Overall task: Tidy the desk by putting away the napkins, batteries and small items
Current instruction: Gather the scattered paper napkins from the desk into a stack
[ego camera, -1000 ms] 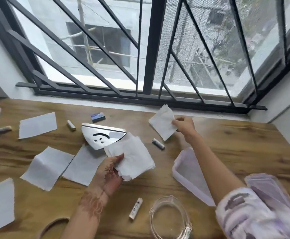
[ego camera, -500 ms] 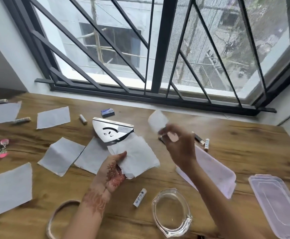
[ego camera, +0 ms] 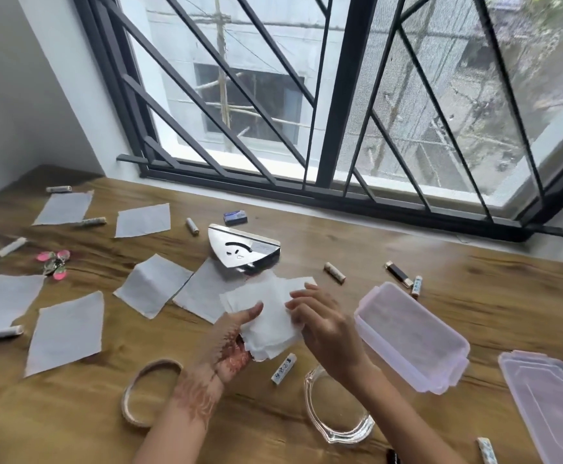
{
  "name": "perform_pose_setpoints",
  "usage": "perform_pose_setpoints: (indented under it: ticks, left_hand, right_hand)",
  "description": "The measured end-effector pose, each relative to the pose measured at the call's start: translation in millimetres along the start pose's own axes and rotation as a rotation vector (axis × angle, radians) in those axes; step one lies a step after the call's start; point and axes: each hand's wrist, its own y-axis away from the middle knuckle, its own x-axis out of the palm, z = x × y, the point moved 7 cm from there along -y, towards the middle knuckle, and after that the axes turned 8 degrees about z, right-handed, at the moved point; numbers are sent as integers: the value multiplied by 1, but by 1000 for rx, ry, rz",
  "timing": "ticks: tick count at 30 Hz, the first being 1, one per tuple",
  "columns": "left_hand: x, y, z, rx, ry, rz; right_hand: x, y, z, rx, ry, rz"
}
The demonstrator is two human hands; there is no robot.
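Observation:
A stack of white napkins (ego camera: 268,316) rests in my left hand (ego camera: 231,346), thumb pressed on top. My right hand (ego camera: 323,326) touches the stack's right edge, fingers curled on it. Behind the stack stands a shiny steel napkin holder (ego camera: 240,251). Loose napkins lie on the desk to the left: one (ego camera: 153,286) beside the holder, one (ego camera: 65,333) nearer me, one (ego camera: 142,220) further back. Batteries are scattered about: one (ego camera: 284,368) just under the stack, one (ego camera: 334,272) right of the holder, one (ego camera: 192,226) behind it.
An open pink plastic box (ego camera: 410,336) sits right of my hands, its lid (ego camera: 555,406) at the far right. A clear glass dish (ego camera: 337,410) and a bangle (ego camera: 149,393) lie near the front edge. Pink hair clips (ego camera: 52,261) lie at left, a small blue box (ego camera: 235,216) by the window.
My right hand carried one napkin from the back of the desk to the stack in my left hand and laid it on top. The view shifted left.

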Motion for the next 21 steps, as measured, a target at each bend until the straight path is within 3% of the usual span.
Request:
perform_pose_setpoints:
  ticks: [6,10,12,16,21]
  left_hand:
    - [-24,22,1,56,12,-131]
    - [-43,40,-7,124,-9,-237]
    - [-61,49,-10,145,-13,-330]
    - [-82,67,-19,228,65,-363]
    - [-79,88,-23,269,113,-353]
  right_hand:
    - [12,4,19,-90,-97,-64]
    - [29,-4,33,-109,-137,10]
    - [41,-14,26,31,-136,99]
    - [85,-21,-15,509,-305,340]
    - [120,-40,-33,695,-198,373]
